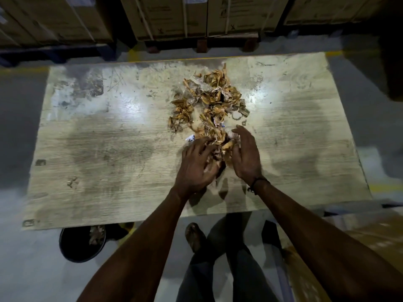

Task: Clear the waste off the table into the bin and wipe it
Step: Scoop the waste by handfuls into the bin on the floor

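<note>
Waste (212,101) on table (98,149), near end cupped between left hand (196,166), right hand (245,155)

Strapped cartons (172,16) stand in a row along the far side, resting on dark pallets (202,43). More cartons (50,18) fill the far left, and another stack (331,9) the far right. The grey floor (19,110) carries a yellow line (380,188) at the right. Flat cardboard (370,232) lies on the floor at the lower right. A sandalled foot (194,235) and dark trouser legs (239,269) show near the bottom edge. A black wristband (257,184) circles one wrist.
</note>
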